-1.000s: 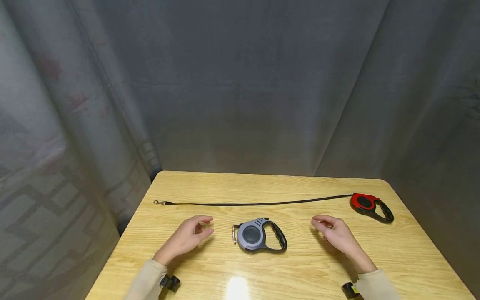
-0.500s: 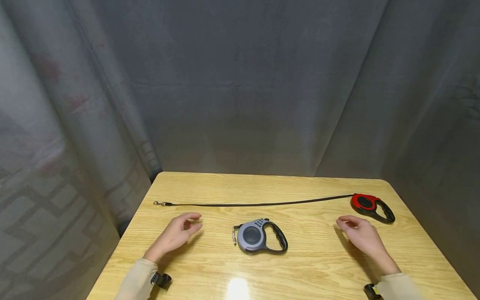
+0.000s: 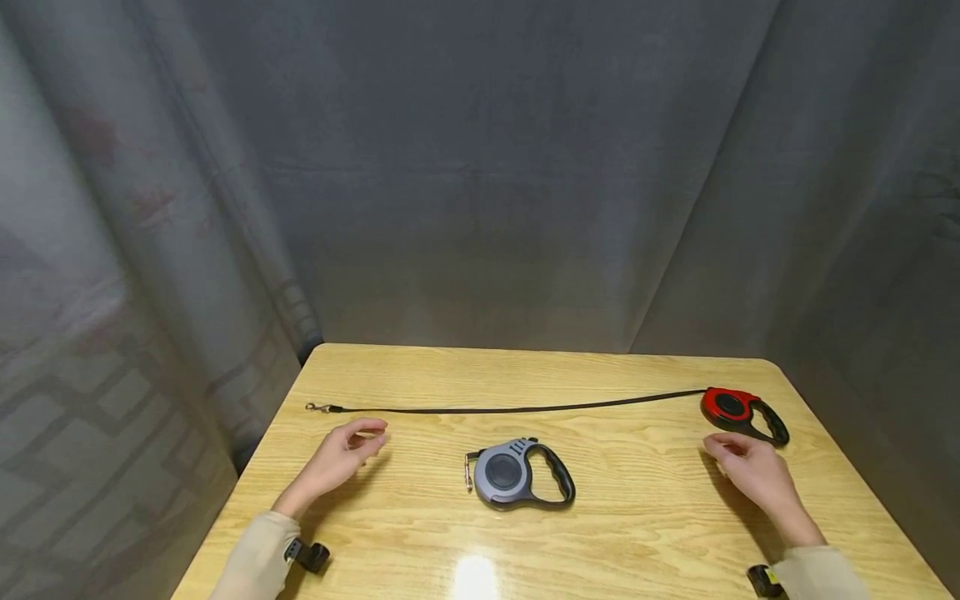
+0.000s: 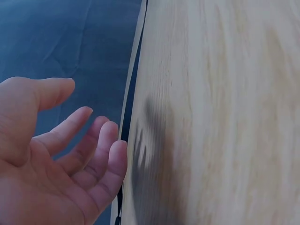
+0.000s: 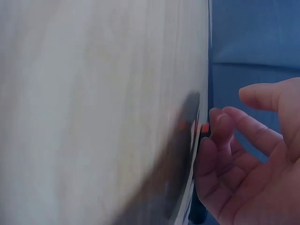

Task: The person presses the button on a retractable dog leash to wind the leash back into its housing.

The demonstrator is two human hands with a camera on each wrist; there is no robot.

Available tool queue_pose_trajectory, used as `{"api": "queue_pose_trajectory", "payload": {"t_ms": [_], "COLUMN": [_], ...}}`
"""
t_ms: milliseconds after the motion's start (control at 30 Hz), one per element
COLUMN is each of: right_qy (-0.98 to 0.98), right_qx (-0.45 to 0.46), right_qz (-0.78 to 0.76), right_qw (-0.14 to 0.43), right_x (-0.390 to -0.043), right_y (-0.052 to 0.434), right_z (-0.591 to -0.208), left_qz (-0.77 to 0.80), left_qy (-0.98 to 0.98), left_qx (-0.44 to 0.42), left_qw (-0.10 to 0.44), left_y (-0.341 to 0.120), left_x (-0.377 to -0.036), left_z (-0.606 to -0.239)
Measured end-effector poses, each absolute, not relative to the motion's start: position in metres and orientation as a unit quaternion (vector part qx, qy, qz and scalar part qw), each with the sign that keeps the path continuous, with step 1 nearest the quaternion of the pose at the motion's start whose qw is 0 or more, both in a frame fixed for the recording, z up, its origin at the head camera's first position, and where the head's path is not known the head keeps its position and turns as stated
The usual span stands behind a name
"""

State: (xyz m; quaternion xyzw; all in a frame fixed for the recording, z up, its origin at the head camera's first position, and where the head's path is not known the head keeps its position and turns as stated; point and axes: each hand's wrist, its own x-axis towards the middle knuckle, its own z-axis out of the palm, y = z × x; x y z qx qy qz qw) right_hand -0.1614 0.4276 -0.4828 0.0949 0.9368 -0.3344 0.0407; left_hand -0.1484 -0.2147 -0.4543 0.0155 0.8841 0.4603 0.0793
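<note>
A grey retractable dog leash (image 3: 504, 472) with a black looped handle lies near the table's middle, its metal clip (image 3: 468, 472) at its left side. Farther back, a red retractable dog leash (image 3: 727, 406) lies at the right, and its black strap (image 3: 517, 409) runs across to a metal snap hook (image 3: 317, 407) at the left. My left hand (image 3: 335, 458) hovers below the snap hook, fingers loosely bent and holding nothing. Just in front of the red leash, my right hand (image 3: 756, 473) is also without a hold; its relaxed fingers show in the right wrist view.
The light wooden table (image 3: 600, 542) has rounded far corners. Grey curtains (image 3: 465, 183) hang behind it and along both sides. Each wrist carries a small black camera, such as the left camera (image 3: 309, 554).
Both hands have moved apart: the left one leftward and slightly away from me, the right one rightward toward the red leash. Both leashes stay in place.
</note>
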Motion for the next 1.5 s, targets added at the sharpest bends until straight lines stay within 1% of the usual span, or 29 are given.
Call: {"api": "queue_pose_trajectory", "payload": {"t_ms": [133, 333, 467, 700, 867, 967, 1133, 1367, 1500], "right_qy": [0.936, 0.938, 0.938, 0.938, 0.938, 0.939, 0.936, 0.946, 0.952], "right_qx": [0.101, 0.108, 0.106, 0.126, 0.133, 0.136, 0.142, 0.123, 0.122], "right_qz": [-0.335, -0.328, -0.328, -0.323, -0.319, -0.316, -0.321, -0.296, -0.279], "right_qw": [0.04, 0.044, 0.043, 0.026, -0.01, -0.025, -0.028, -0.053, -0.042], "right_x": [-0.163, -0.166, -0.169, -0.171, -0.172, -0.173, -0.176, -0.181, -0.187], "right_y": [0.436, 0.45, 0.459, 0.471, 0.474, 0.475, 0.476, 0.478, 0.482], "right_z": [-0.478, -0.471, -0.468, -0.465, -0.466, -0.466, -0.467, -0.468, -0.467], "left_qz": [0.46, 0.421, 0.413, 0.384, 0.377, 0.364, 0.345, 0.297, 0.279], "left_qy": [0.885, 0.907, 0.91, 0.923, 0.925, 0.93, 0.937, 0.953, 0.958], "left_qx": [0.006, -0.003, -0.014, -0.02, -0.041, -0.046, -0.047, -0.037, -0.03], "left_qw": [0.071, 0.028, 0.011, -0.012, -0.03, -0.035, -0.042, -0.053, -0.053], "left_y": [-0.217, -0.227, -0.236, -0.254, -0.273, -0.283, -0.29, -0.293, -0.293], "left_x": [-0.149, -0.152, -0.153, -0.157, -0.161, -0.163, -0.163, -0.166, -0.171], "left_z": [-0.453, -0.452, -0.453, -0.451, -0.443, -0.441, -0.44, -0.444, -0.445]}}
